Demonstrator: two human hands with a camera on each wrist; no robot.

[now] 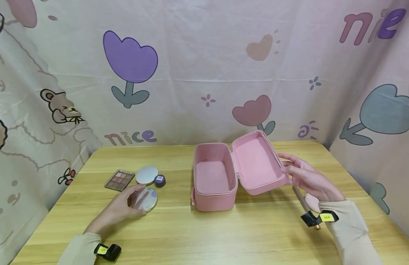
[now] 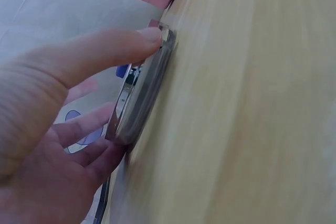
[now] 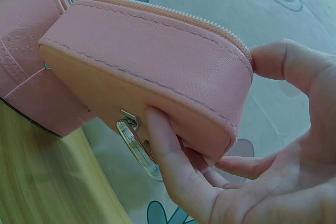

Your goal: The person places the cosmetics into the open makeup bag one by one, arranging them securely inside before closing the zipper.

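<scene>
One left hand (image 1: pixel 121 207) pinches one round compact (image 1: pixel 149 201), one right hand (image 1: pixel 308 181) grips one pink lid (image 1: pixel 258 162).

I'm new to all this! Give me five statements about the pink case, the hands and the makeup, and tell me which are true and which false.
1. The pink case stands open on the table. True.
2. The right hand holds the lid. True.
3. The other hand is idle. False: the left hand grips a round compact.
4. In the head view, the eyeshadow palette and the small purple jar are left of the case. True.
5. The palette is nearer the case than the jar is. False: the jar is nearer.
</scene>
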